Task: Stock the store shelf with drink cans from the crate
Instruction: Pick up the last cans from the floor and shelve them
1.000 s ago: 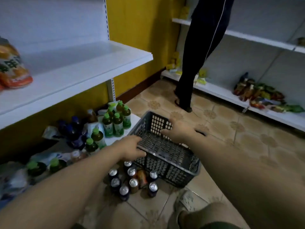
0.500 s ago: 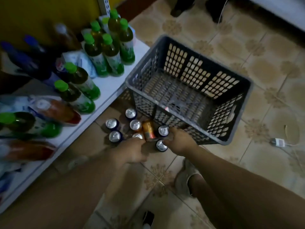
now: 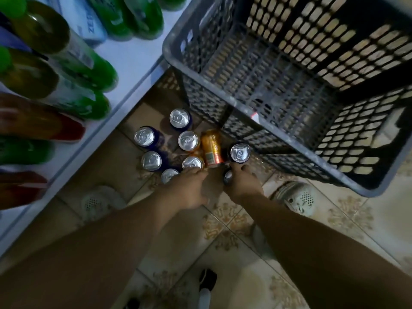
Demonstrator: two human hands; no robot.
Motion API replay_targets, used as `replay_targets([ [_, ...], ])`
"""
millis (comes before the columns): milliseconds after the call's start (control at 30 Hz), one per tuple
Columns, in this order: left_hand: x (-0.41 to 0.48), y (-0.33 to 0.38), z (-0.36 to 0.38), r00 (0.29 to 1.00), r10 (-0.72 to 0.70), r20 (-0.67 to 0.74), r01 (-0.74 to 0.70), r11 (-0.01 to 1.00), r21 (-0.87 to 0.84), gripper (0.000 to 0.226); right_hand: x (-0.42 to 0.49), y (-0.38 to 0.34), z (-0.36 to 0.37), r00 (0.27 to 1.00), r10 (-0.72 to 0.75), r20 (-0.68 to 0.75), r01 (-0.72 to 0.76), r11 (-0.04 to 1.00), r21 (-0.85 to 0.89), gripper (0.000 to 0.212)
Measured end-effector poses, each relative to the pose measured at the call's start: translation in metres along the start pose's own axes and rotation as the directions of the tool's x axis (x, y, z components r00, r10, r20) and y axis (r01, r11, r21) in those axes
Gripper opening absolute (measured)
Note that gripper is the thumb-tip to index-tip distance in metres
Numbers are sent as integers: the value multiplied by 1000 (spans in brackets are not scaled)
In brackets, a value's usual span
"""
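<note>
Several drink cans stand upright on the tiled floor between the shelf and the crate, silver tops up, among them a blue can (image 3: 145, 136). An orange can (image 3: 211, 148) lies on its side in the group. My left hand (image 3: 189, 189) reaches down with its fingers curled over the near side of a gold can (image 3: 192, 163). It partly covers another can (image 3: 169, 175). My right hand (image 3: 243, 184) grips a dark can (image 3: 228, 177), just in front of a dark upright can (image 3: 239, 152). The grey plastic crate (image 3: 223, 90) holds no cans.
The white bottom shelf (image 3: 133, 61) at left carries green-capped bottles (image 3: 73, 61) and red packs (image 3: 40, 123). My feet in pale slippers (image 3: 298, 197) stand on the floor on either side of my arms. The crate touches the shelf's corner.
The view has dropped much closer to the cans. Both hands left the crate rim, came down to the cans on the floor and now close on them.
</note>
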State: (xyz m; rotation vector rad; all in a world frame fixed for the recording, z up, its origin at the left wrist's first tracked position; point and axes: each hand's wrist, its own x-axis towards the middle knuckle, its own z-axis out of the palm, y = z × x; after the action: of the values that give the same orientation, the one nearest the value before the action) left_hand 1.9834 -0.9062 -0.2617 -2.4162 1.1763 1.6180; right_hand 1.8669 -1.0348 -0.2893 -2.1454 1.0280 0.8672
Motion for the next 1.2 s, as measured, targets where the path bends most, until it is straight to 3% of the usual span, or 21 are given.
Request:
replay_targets([
  [233, -57, 24, -34, 991, 67, -119, -87, 981, -176, 80, -78, -27, -59, 980, -101, -169, 134, 972, 192, 75],
  [400, -139, 47, -78, 947, 87, -308, -235, 843, -484, 78, -160, -67, -120, 898, -216, -384, 365, 853, 374, 72],
  [533, -226, 65, -120, 870, 78, -487, -384, 725, -572, 86, -237, -108, -166, 825, -218, -522, 519, 659, 545, 69],
  [633, -299, 75, -148, 787, 118, -606, -502, 694, -516, 77, -297, -146, -198, 755, -243, -608, 648, 415, 639, 62],
  [733, -371, 83, -165, 708, 80, -702, -562, 665, -491, 80, -356, -186, -223, 727, -239, -644, 685, 177, 707, 52],
  [833, -438, 88, -175, 582, 41, -812, -644, 633, -430, 71, -407, -225, -239, 700, -250, -669, 699, 48, 713, 44],
  [900, -478, 88, -175, 498, 21, -867, -688, 618, -380, 64, -439, -251, -243, 670, -284, -686, 717, 10, 697, 40],
  [1033, -540, 68, -161, 406, -72, -911, -756, 534, -379, 58, -496, -298, -237, 588, -424, -689, 759, -5, 651, 49],
  [1133, -578, 43, -145, 373, -137, -918, -761, 521, -387, 58, -530, -332, -224, 511, -556, -656, 795, 14, 607, 27],
  [1200, -605, 24, -136, 326, -192, -926, -750, 544, -377, 65, -549, -356, -212, 450, -641, -622, 826, 34, 563, 23],
])
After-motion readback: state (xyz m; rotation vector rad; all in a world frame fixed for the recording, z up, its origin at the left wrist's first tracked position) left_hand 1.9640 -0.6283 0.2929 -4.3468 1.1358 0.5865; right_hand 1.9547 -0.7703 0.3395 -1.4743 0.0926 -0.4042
